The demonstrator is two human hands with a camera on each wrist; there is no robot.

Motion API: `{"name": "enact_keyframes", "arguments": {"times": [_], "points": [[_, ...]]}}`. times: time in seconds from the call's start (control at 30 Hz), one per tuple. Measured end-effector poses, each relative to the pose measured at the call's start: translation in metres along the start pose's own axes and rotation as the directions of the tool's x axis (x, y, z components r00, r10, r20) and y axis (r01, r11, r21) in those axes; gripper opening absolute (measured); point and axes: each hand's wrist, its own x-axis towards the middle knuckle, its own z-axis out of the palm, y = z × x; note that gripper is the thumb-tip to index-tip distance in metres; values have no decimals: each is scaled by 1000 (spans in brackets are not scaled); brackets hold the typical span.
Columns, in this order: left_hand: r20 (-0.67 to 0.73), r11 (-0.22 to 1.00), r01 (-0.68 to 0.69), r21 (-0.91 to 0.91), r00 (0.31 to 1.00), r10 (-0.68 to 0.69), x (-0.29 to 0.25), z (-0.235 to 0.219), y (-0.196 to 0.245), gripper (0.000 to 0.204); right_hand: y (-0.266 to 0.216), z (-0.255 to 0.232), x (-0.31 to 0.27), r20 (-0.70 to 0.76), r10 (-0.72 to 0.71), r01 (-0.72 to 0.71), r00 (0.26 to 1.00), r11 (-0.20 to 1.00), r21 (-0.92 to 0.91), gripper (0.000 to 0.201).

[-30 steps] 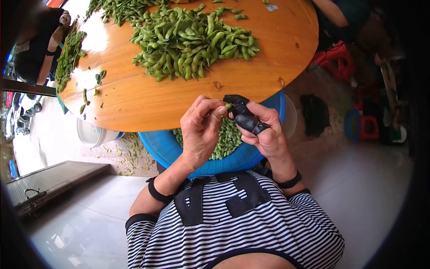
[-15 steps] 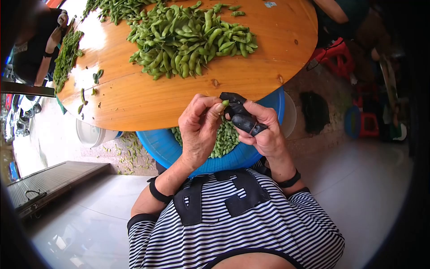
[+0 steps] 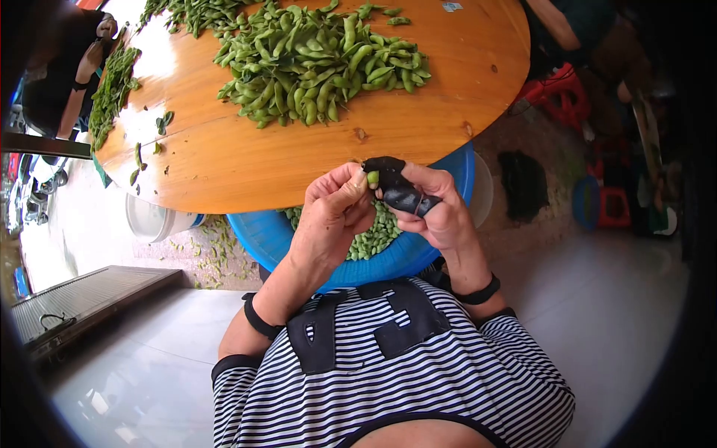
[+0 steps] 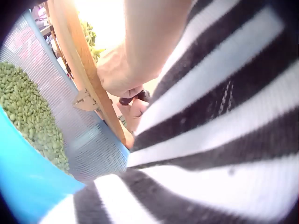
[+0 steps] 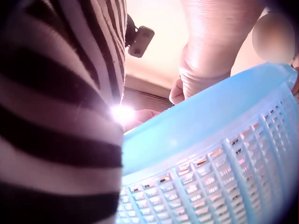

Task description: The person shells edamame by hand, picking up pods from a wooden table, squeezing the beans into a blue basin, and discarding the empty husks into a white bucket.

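Observation:
Over the near table edge, my left hand (image 3: 328, 201) pinches a green soybean pod (image 3: 373, 178) between thumb and index finger. My right hand (image 3: 446, 213) meets it from the other side, gripping the pod's end between thumb and index finger. Black wraps (image 3: 401, 197) cover these right fingers, one bound with a thin band, and hide part of the pod. Below both hands stands a blue basket (image 3: 258, 240) of shelled green beans (image 3: 377, 237); the beans also show in the left wrist view. In the right wrist view the basket's rim (image 5: 205, 112) hides most of the hand.
A big heap of soybean pods (image 3: 321, 67) lies on the wooden table (image 3: 254, 172), with more greens at its left edge. A white bucket (image 3: 153, 222) stands under the table, near husks scattered on the floor. Other people sit at both sides; red stools (image 3: 564, 101) are at right.
Both hands have shifted slightly left, staying together at the pod. My left hand has turned a little, and the pod now sits more upright against the black wraps.

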Motion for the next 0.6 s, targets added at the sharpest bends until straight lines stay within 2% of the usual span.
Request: {"name": "enact_keyframes", "arguments": {"times": [0.03, 0.07, 0.1, 0.13, 0.17, 0.2, 0.23, 0.27, 0.33, 0.47, 0.53, 0.57, 0.6], "points": [[21, 998, 42, -38, 999, -41, 1, 0, 0, 23, -3, 8, -3, -53, -127, 106, 990, 949, -296, 37], [21, 998, 39, -39, 999, -38, 0, 2, 0, 23, -5, 15, -6, -69, -262, 178, 963, 804, -568, 37], [22, 1000, 20, 7, 1000, -20, -2, 4, 1, 21, -9, 22, -5, -104, -325, 156, 940, 682, -715, 36], [25, 999, 1, 53, 1000, -2, -3, 6, 1, 20, -10, 25, -6, -102, -326, 157, 940, 679, -717, 36], [29, 999, -4, 53, 1000, 2, -3, 8, 0, 20, -10, 27, -7, -51, -391, 193, 919, 559, -806, 36], [18, 987, -79, 139, 997, 77, -3, 11, -1, 18, -11, 29, -9, 9, -448, 222, 894, 426, -877, 37], [12, 963, -150, 224, 988, 151, -4, 13, -2, 17, -12, 30, -10, 9, -451, 223, 893, 424, -878, 37], [13, 963, -150, 224, 988, 151, -4, 13, -1, 17, -12, 32, -11, 2, -450, 210, 893, 413, -886, 37], [3, 919, -208, 336, 976, 220, -6, 13, 0, 15, -11, 33, -10, -4, -447, 198, 894, 403, -893, 36], [3, 870, -212, 446, 972, 235, -8, 15, -1, 18, 0, 34, -9, 11, -519, 249, 855, 392, -886, 36], [-4, 726, -223, 650, 955, 296, -7, 9, -1, 24, 2, 35, -9, 24, -530, 257, 847, 370, -893, 36], [39, 592, -266, 760, 929, 367, -6, 11, -2, 25, 2, 35, -10, 14, -533, 249, 846, 373, -894, 35], [37, 595, -264, 759, 930, 366, -4, 10, -3, 25, 2, 35, -10, 4, -535, 242, 845, 375, -895, 34]]}}
